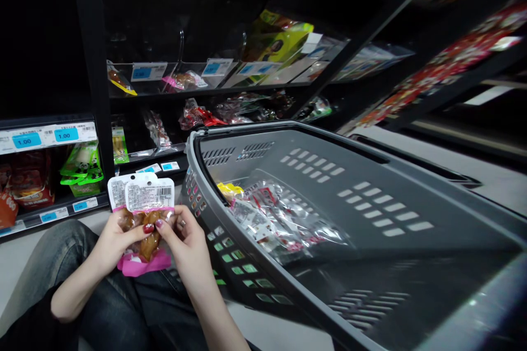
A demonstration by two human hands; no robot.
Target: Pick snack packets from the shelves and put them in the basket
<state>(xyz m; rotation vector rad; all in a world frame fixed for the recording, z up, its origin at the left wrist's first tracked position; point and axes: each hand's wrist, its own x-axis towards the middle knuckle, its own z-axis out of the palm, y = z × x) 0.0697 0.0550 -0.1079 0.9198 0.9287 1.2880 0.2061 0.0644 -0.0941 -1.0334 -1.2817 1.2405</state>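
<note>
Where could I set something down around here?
The basket looks bare at its near end, between its slotted walls. Pale floor shows between the right forearm and the basket's base. Crowding is at the basket's far end, under piled packets, and along the lower shelf behind.

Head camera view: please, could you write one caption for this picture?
Both hands hold pink-and-white snack packets beside a gray shopping basket.

From the wearer's head, we are looking forward and down over the legs [57,258], viewing the left hand [117,236] and right hand [189,236] at close range; we are facing the shelves [96,66] beyond and peering into the gray basket [313,140] at near right.
</note>
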